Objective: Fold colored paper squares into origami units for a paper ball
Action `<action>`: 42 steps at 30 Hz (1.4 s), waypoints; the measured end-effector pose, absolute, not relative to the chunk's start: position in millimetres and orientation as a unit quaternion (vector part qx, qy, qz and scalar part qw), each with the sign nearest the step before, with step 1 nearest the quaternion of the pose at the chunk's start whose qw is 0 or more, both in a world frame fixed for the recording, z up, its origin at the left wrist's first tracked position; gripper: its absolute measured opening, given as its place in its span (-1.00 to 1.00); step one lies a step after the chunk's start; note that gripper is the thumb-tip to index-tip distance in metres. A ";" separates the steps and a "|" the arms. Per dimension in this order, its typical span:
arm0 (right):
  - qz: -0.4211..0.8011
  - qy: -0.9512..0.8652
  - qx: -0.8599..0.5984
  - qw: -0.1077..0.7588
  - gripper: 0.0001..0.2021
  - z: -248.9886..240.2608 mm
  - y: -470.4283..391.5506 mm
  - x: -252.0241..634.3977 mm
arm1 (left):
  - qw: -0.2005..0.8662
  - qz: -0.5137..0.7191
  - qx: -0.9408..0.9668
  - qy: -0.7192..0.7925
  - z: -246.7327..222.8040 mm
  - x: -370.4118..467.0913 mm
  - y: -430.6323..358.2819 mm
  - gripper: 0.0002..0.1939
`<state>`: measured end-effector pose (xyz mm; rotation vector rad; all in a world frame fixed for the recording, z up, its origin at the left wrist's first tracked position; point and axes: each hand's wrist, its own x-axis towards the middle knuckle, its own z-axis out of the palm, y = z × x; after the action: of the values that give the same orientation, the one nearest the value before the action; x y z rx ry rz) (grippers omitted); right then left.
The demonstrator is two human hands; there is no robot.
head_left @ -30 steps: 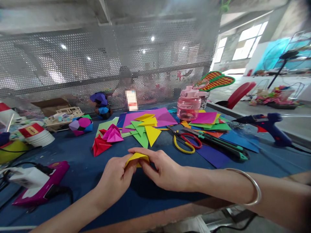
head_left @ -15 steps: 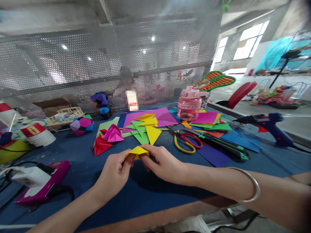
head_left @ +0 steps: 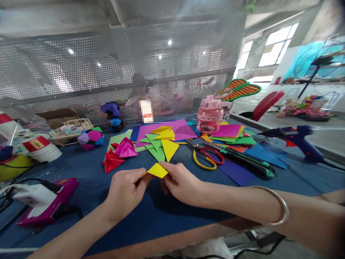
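A small folded piece of yellow paper [head_left: 157,170] is held above the blue table between both hands. My left hand [head_left: 127,190] pinches its left corner, thumb underneath. My right hand [head_left: 181,182] grips its right corner, with the lower fingers curled below. Just beyond lie folded yellow pieces [head_left: 169,149] and green pieces [head_left: 157,153]. Red folded shapes [head_left: 112,162] and a magenta folded shape [head_left: 126,148] stand to their left.
Scissors [head_left: 207,158] and a green-black cutter [head_left: 246,160] lie right of the hands, near a pink bottle [head_left: 209,117] and a glue gun [head_left: 299,138]. At left are a purple power strip [head_left: 48,205] and paper cups [head_left: 44,149]. A mesh panel [head_left: 81,75] stands behind.
The yellow piece has shifted slightly right and tilted, showing a flatter face. My left hand's fingers have curled in more at its left corner, and my right fingers have changed their hold.
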<state>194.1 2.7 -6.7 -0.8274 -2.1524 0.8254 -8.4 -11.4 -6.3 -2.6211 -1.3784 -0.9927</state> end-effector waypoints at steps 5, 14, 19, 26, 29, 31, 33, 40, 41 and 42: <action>0.321 -0.826 -0.320 0.335 -0.78 -4.3 2.9 194.0 | 0.023 -0.316 -0.830 -0.459 -4.4 -10.5 -9.9 -0.61; 0.319 -0.815 -0.349 0.334 -0.82 -8.1 8.7 193.3 | -0.011 -0.287 -0.826 -0.485 0.3 -6.6 -7.7 -0.64; 0.319 -0.808 -0.359 0.341 -0.75 -8.0 10.3 193.5 | -0.042 -0.273 -0.821 -0.501 3.6 -6.9 -6.3 -0.66; 0.330 -0.806 -0.362 0.333 -0.83 -5.0 9.3 194.2 | -0.058 -0.263 -0.808 -0.523 5.3 -8.5 -5.5 -0.63; 0.330 -0.797 -0.371 0.343 -0.83 -6.3 12.0 194.4 | -0.051 -0.264 -0.798 -0.540 6.6 -9.3 -4.5 -0.61; 0.334 -0.787 -0.381 0.351 -0.83 -7.5 14.8 194.5 | -0.050 -0.259 -0.793 -0.550 8.0 -10.4 -2.1 -0.58; 0.338 -0.776 -0.394 0.359 -0.83 -8.1 17.7 194.7 | -0.049 -0.247 -0.787 -0.564 9.9 -12.9 1.8 -0.55; 0.332 -0.758 -0.422 0.370 -0.69 -7.3 22.5 197.2 | 0.002 -0.163 -0.735 -0.658 16.7 -30.6 22.7 -0.59; 0.330 -0.760 -0.422 0.369 -0.69 -7.1 22.7 197.5 | 0.010 -0.150 -0.725 -0.672 17.5 -33.0 25.3 -0.60; 0.328 -0.761 -0.421 0.368 -0.69 -6.9 22.8 197.7 | 0.018 -0.139 -0.716 -0.684 18.3 -35.1 27.6 -0.61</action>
<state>197.7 22.8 -6.9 -1.0816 -1.9552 0.8410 -35.1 27.6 18.3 -2.2245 -2.1240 -0.4305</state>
